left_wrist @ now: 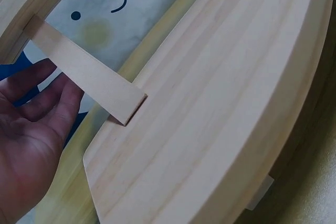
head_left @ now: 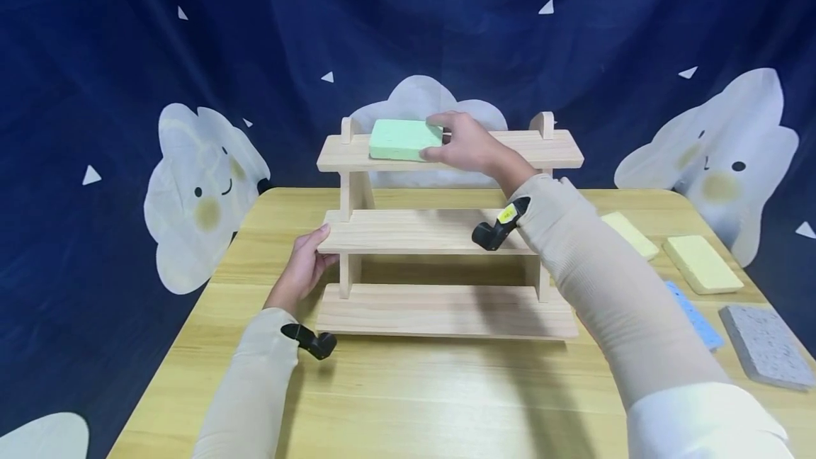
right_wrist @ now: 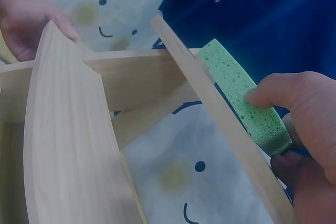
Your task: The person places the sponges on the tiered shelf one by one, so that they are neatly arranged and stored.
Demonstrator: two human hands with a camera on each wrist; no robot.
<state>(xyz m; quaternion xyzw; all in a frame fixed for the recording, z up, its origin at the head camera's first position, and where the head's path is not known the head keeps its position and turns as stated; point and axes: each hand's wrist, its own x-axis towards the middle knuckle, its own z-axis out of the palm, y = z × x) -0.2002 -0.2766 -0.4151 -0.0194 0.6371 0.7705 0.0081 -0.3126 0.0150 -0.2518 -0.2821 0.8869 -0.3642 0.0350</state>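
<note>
A light green sponge lies flat on the left part of the top tier of a three-tier wooden display stand. My right hand pinches the sponge's right end, thumb at the front and fingers behind. Small pores show on the sponge in the right wrist view, where it is just above the top board. My left hand grips the left end of the middle tier, its thumb on the board's edge and its fingers beneath. In the left wrist view the left hand shows its palm beside the stand's side post.
To the right on the wooden table lie two pale yellow sponges, a blue sponge partly behind my right sleeve, and a grey sponge. A dark blue curtain with cloud prints hangs behind the table.
</note>
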